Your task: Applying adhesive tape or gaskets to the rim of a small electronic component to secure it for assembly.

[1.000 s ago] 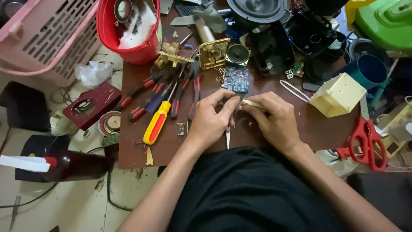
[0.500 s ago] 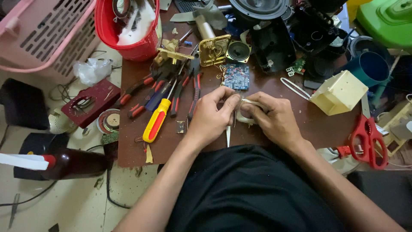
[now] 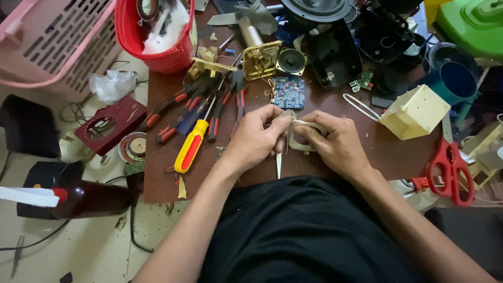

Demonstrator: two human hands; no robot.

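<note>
— Across the top left, what's the big stuff?

— Pink slatted basket (image 3: pixel 50 44) off the edge of the brown table (image 3: pixel 361 157), red bucket (image 3: pixel 157 39) beside it, green plastic casing (image 3: pixel 471 26) in the far right corner.

— And mid-table?

— Cream plastic box (image 3: pixel 415 111) on the right, red scissors (image 3: pixel 449 170) just below it near the table edge. On the left, a yellow-and-red screwdriver (image 3: pixel 191 147) lies among red-handled pliers (image 3: pixel 165 112).

— The hands?

— Left hand (image 3: pixel 257 139) and right hand (image 3: pixel 338 144) meet at the near edge of the table, both pinched shut on a small pale frame-shaped part (image 3: pixel 299 144) between them. A thin pale blade (image 3: pixel 279 165) pokes down under the left hand.

— Smallest bits?

— Blue circuit board (image 3: pixel 288 93) just beyond the knuckles, small round speaker (image 3: pixel 291 61) behind it
</note>
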